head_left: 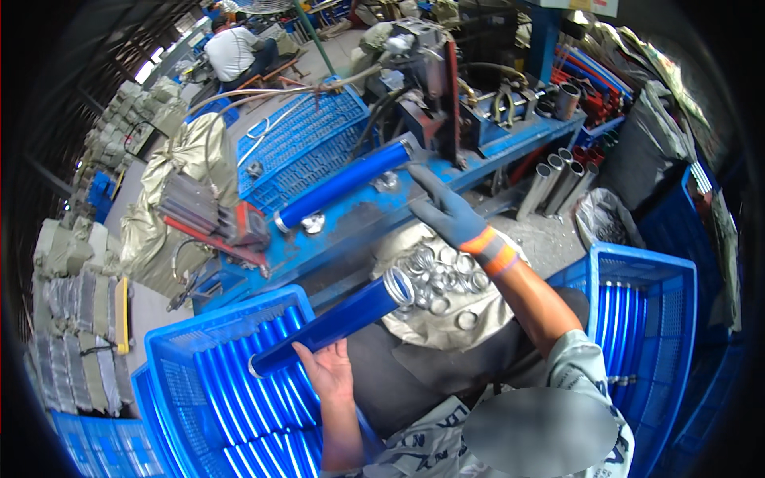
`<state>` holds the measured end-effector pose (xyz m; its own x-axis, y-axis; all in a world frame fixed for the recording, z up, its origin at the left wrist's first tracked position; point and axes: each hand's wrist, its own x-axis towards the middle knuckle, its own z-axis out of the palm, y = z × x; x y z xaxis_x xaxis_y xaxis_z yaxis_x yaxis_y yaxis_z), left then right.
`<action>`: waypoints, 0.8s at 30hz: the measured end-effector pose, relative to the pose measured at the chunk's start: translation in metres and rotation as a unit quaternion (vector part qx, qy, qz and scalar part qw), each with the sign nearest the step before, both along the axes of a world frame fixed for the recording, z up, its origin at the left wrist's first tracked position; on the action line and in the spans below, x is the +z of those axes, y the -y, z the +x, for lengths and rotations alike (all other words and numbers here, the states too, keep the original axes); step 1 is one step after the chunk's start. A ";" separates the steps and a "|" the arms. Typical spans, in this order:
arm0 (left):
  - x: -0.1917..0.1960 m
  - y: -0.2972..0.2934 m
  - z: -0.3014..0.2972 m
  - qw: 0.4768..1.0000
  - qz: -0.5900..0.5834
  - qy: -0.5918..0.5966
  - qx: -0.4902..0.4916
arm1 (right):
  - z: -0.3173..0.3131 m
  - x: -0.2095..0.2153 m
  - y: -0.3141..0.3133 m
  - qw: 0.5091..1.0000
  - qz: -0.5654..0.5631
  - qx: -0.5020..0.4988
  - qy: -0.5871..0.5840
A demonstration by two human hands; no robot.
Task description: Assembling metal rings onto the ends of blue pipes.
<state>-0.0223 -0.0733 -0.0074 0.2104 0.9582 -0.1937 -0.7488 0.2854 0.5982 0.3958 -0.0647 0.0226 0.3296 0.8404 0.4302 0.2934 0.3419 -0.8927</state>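
Observation:
My bare left hand [328,371] supports a shiny blue tube [331,328] from below, its thumb and fingers against the tube's side. That tube slants up to the right, and a silvery ring [398,287] sits at its upper end. My right hand [448,213], in a grey glove with an orange cuff, is open with its fingers stretched out. It is just beside the right end of a second blue tube [343,187], which lies along the blue workbench [366,213]. Whether its fingertips touch that tube I cannot tell. Loose metal rings [438,275] are heaped on a pale sack between my arms.
Blue crates hold many blue tubes, one crate [171,338] at left and another [689,275] at right. A clamp-like machine part [243,231] sits at the bench's left end, with machinery [426,103] behind. Bare metal tubes [550,179] stand at right. A person [233,54] sits far back.

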 end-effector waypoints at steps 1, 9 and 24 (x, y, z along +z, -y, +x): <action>0.000 -0.006 -0.013 1.000 0.005 0.004 0.001 | -0.007 0.018 -0.038 0.993 0.005 -0.047 0.105; -0.003 -0.021 -0.059 0.999 0.002 -0.032 0.037 | -0.005 -0.051 -0.253 0.766 -0.047 -0.285 0.574; -0.017 -0.258 0.239 0.992 -0.014 -0.125 -0.014 | 0.047 0.147 0.065 0.972 0.102 -0.212 0.018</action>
<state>0.2170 0.1850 -0.0248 0.1791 0.9462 -0.2695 -0.5690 0.3231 0.7562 0.4427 -0.1300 0.1693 0.6086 0.5285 0.5918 0.4761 0.3533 -0.8053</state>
